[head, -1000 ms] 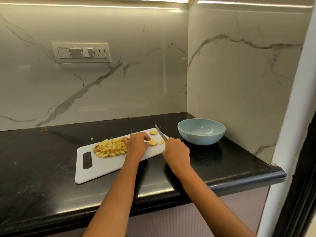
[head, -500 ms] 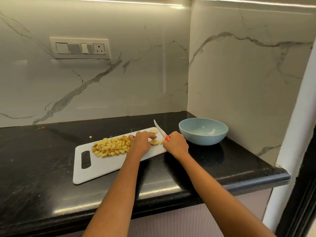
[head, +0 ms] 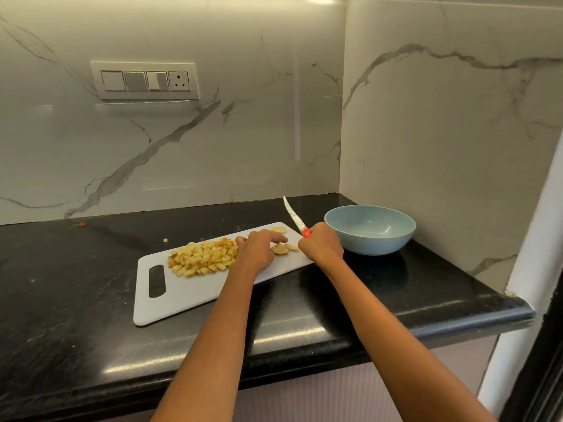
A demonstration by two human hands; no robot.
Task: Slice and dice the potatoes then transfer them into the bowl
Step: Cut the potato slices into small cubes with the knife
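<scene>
A black stone countertop (head: 76,315) carries a white cutting board (head: 189,295) at its centre. A light blue bowl (head: 370,229) sits at three o'clock of the board, just beside it. Small food scraps (head: 165,240) lie at eleven o'clock.

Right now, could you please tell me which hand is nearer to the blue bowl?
The right hand, gripping the knife, sits just left of the blue bowl. The left hand rests farther left on the cutting board.
</scene>
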